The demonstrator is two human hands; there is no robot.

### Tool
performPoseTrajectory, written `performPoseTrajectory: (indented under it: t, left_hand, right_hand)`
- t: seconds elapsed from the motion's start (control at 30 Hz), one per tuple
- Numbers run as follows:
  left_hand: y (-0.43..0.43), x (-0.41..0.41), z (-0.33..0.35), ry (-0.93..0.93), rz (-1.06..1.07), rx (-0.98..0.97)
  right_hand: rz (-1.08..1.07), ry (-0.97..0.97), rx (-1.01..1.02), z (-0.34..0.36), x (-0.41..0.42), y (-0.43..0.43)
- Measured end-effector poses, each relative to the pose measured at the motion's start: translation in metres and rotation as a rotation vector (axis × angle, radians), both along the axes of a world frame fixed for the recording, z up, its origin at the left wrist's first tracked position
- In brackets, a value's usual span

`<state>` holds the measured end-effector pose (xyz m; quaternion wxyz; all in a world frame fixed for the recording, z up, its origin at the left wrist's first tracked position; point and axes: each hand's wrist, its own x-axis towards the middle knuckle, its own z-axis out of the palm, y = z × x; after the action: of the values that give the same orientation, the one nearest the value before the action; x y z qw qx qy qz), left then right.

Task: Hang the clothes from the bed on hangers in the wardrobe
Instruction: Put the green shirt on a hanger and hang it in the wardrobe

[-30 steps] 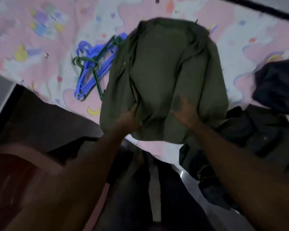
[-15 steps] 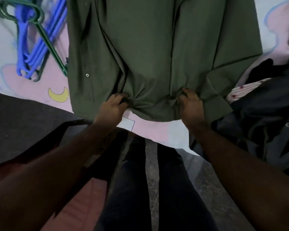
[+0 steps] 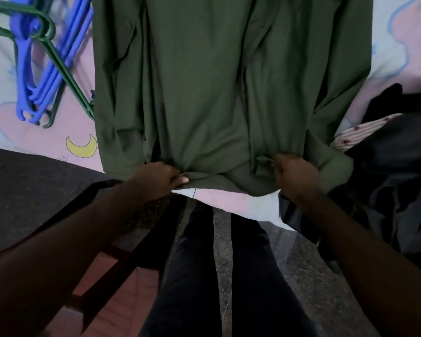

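An olive green shirt lies spread on the bed, which has a pink patterned sheet. My left hand grips the shirt's near hem on the left, and my right hand grips the same hem on the right. To the shirt's left lies a bundle of blue hangers with a green hanger across it. A pile of dark clothes lies on the bed at the right, with a striped garment showing beneath it.
A dark cloth-covered surface sits at the lower left beside the bed. My legs in dark trousers stand on a speckled floor at the bed's edge. A reddish-brown surface lies low on the left.
My view has closed in on the shirt since a second ago. Both hands went from resting flat on the fabric to gripping its near hem.
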<state>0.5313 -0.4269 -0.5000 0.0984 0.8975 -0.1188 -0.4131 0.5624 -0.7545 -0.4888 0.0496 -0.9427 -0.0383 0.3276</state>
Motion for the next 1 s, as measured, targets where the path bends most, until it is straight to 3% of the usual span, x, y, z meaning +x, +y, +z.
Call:
performPoseTrajectory:
  t: [0.1,0.2,0.3,0.4,0.47,0.57,0.67,0.73,0.8,0.87,0.9,0.97,1.0]
  left_hand:
    - [-0.009,0.0,0.005,0.208,-0.086,-0.006]
    - [-0.018,0.01,0.006,0.291,-0.177,0.033]
    - [-0.036,0.03,0.009,0.071,-0.033,-0.1]
    - [-0.057,0.055,0.009,-0.31,0.212,-0.317]
    - [-0.066,0.071,0.004,-0.396,0.274,-0.237]
    - [-0.066,0.076,-0.011,-0.203,0.18,-0.022]
    - [-0.064,0.068,-0.027,-0.067,0.049,0.042]
    - [-0.062,0.071,-0.021,-0.114,0.187,-0.086]
    - [-0.054,0.074,-0.006,-0.386,0.409,-0.255]
    - [-0.035,0.07,0.008,-0.708,0.637,-0.152]
    - [-0.024,0.065,0.016,-0.756,0.755,-0.017]
    - [-0.002,0.054,0.021,-0.593,0.985,0.173]
    - [0.004,0.049,0.019,-0.471,1.071,0.164]
  right_hand:
    - [-0.058,-0.014,-0.112,0.004,-0.008,-0.003]
    - [-0.104,0.138,-0.124,0.009,-0.005,-0.001]
    - [-0.088,0.201,-0.07,0.017,0.013,0.014]
    - [-0.101,-0.007,0.158,0.018,0.031,0.044]
    - [-0.159,-0.128,0.236,0.007,0.047,0.061]
    - [-0.148,-0.09,0.112,-0.025,0.062,0.064]
    - [-0.087,-0.093,0.059,-0.047,0.052,0.051]
    - [-0.093,-0.082,0.071,-0.048,0.048,0.045]
    - [-0.133,-0.085,0.158,-0.04,0.046,0.041]
    - [-0.164,-0.301,0.296,-0.025,0.047,0.032]
    - [-0.17,-0.455,0.306,-0.018,0.049,0.025]
    - [-0.249,-0.64,0.186,-0.008,0.057,0.008]
    - [-0.345,-0.617,0.132,-0.004,0.062,0.001]
